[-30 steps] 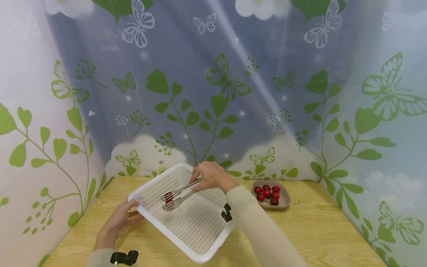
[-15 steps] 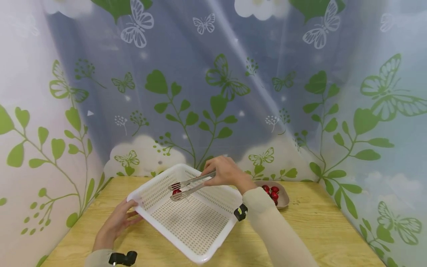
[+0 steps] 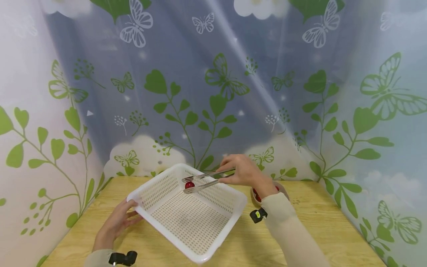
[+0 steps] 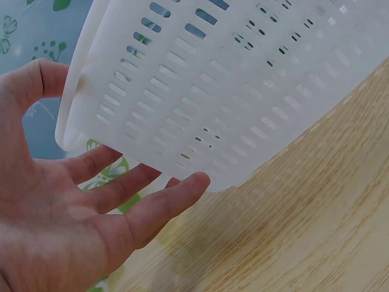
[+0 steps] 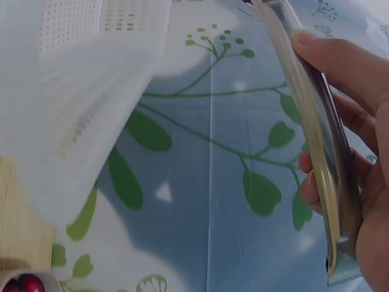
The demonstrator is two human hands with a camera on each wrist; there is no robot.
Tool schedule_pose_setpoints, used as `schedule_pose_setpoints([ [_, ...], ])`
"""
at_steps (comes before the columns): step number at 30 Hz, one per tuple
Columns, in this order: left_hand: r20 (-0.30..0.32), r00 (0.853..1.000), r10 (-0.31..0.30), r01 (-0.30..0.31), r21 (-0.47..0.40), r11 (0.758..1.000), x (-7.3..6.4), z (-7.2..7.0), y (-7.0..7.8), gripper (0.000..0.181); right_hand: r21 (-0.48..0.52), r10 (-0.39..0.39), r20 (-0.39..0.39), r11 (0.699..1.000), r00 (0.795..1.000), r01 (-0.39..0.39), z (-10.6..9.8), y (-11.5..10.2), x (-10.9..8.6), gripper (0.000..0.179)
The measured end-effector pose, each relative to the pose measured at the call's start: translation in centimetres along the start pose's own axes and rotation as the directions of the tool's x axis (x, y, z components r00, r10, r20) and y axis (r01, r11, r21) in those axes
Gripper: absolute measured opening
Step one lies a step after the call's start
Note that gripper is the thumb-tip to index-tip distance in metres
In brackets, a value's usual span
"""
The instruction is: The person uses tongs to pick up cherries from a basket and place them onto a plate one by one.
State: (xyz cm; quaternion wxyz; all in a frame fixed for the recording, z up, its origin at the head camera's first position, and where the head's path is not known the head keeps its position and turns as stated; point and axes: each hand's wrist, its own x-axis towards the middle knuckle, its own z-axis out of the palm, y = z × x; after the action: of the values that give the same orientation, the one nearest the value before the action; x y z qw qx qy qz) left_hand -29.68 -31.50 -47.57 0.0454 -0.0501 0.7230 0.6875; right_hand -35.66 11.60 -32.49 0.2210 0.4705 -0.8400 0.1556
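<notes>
My left hand (image 3: 116, 222) grips the near-left side of a white perforated plastic basket (image 3: 230, 218). In the left wrist view the thumb lies over the basket's rim, and the fingers touch the wall from below. The right hand (image 3: 241, 170) holds metal tongs (image 3: 208, 183) above the basket's far side. Between their slotted tips sits one round red fruit (image 3: 189, 185) that looks like a cherry. The right wrist view shows the thumb and fingers around the tongs' handle (image 5: 322, 140); the tips are out of that frame.
Behind the right wrist stands a small beige tray (image 3: 283, 191), partly hidden, with red fruits (image 5: 24, 283) in it. Basket and tray are on a wooden table (image 3: 320, 230). A curtain (image 3: 267, 48) printed with leaves and butterflies closes off the back and sides.
My right hand has moved right and slightly up, carrying the tongs and the red fruit across the basket. It now covers much of the beige tray. The left hand and basket stay put.
</notes>
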Motion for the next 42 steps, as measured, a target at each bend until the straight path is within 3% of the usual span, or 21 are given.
schedule_pose_setpoints([
  [10,-0.001,1.000,-0.006,0.006,-0.001,1.000,-0.1,-0.2,0.0,0.059,-0.037,-0.010,-0.102,0.999,0.995,0.006,-1.1,1.6,-3.2,0.024],
  [25,0.001,1.000,0.000,0.000,0.000,1.000,-0.2,0.1,0.2,0.059,-0.043,0.088,-0.119,0.995,0.989,-0.094,-2.9,3.9,-7.9,0.025],
  [37,0.002,1.000,0.002,-0.002,-0.012,1.000,-0.1,0.1,0.1,0.058,-0.079,0.051,-0.161,0.995,0.986,-0.065,-4.5,6.1,-11.7,0.028],
  [42,0.010,1.000,0.000,0.000,-0.017,1.000,0.0,0.0,0.1,0.057,-0.090,0.076,-0.161,0.992,0.984,-0.091,-4.7,6.9,-13.3,0.028],
])
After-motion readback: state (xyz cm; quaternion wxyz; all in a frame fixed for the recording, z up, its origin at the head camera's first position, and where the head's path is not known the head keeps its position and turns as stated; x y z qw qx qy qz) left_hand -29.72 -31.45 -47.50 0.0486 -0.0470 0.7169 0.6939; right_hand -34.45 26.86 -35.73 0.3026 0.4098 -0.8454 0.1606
